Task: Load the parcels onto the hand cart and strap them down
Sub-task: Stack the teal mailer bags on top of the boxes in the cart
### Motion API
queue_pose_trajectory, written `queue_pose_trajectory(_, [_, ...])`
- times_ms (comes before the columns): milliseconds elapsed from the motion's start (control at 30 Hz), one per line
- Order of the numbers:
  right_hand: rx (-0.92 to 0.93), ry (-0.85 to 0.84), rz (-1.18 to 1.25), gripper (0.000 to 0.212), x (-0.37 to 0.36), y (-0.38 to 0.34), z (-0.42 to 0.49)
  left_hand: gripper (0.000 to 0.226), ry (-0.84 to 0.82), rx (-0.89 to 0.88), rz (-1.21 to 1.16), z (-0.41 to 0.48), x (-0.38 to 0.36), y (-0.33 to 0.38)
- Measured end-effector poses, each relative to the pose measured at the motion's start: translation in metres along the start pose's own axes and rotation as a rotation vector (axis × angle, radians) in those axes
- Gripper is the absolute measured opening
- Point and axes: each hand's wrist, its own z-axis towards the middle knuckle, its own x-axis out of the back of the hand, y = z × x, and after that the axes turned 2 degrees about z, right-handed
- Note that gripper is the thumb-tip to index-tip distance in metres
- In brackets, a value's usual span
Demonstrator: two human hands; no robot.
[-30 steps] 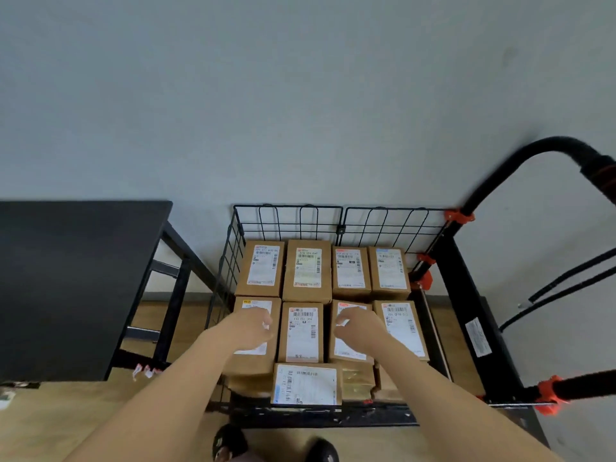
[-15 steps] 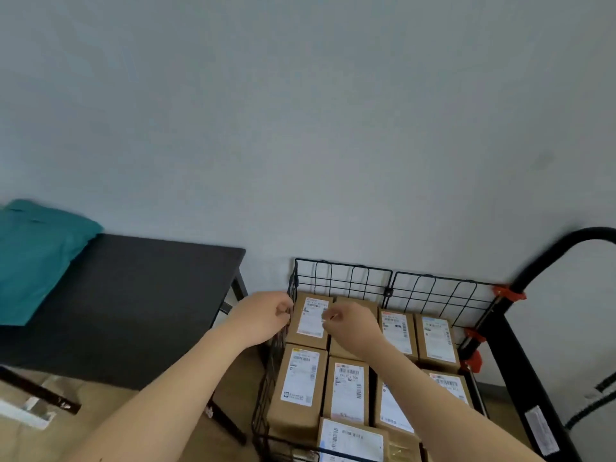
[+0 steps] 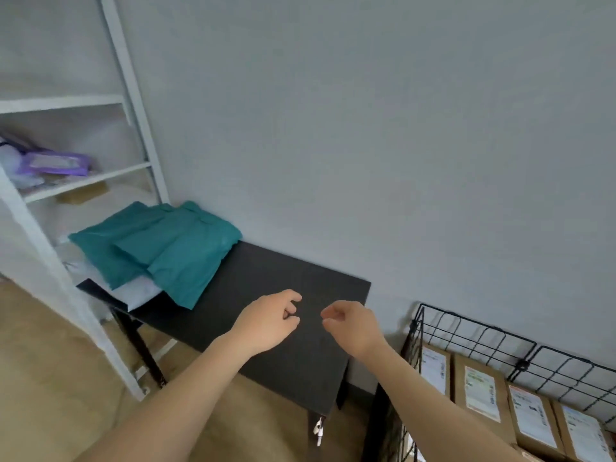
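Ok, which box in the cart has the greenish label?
The second box from the left: only its label is tinted green.

- A small parcel-packing and storage room, judging by what it holds.
- A black counter (image 3: 253, 285) stands against a plain grey wall (image 3: 366, 128).
- On the counter's far left end lies a stack of teal mailer bags (image 3: 166, 248).
- Left of the counter rises a white shelving unit (image 3: 133, 105) holding a purple pack (image 3: 56, 163) and other soft packets.
- Right of the counter stands a black wire-mesh cart (image 3: 466, 331) with at least 4 brown cardboard parcels (image 3: 480, 385), each bearing a printed shipping label.
- Beneath the counter runs a wood-look floor (image 3: 50, 378).
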Motion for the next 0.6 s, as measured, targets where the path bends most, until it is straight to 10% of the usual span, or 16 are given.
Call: queue_pose_trajectory(600, [0.071, -0.198, 0.017, 0.027, -0.171, -0.154, 0.111, 0.039, 0.265, 0.226, -0.139, 0.004, 0.094, -0.231])
